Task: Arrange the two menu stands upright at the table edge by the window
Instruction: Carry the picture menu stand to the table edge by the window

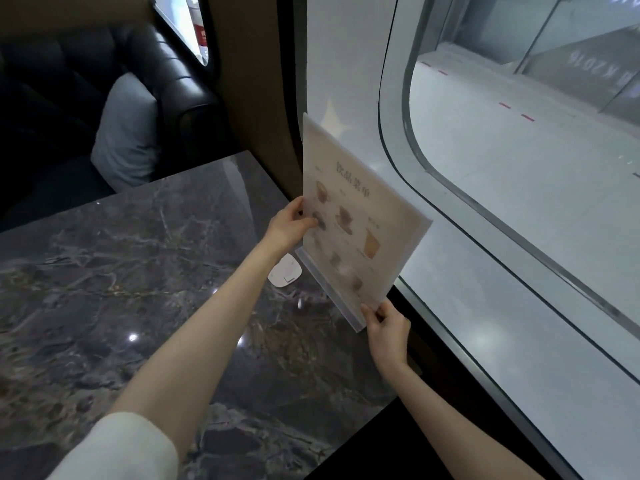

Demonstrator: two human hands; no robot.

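Head view: 2 hands pinch clear acrylic menu stand, frame centre.
Left hand: clamps far edge.
Right hand: clamps near base corner, nearer window.

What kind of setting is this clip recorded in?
Probably a café or restaurant booth, perhaps train-themed: both hands hold a drinks menu stand over a marble table, with a black leather bench seat behind and a rounded-corner window alongside.

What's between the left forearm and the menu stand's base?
Head view: a small white pad lies flat on the table, between the left forearm and the menu stand.
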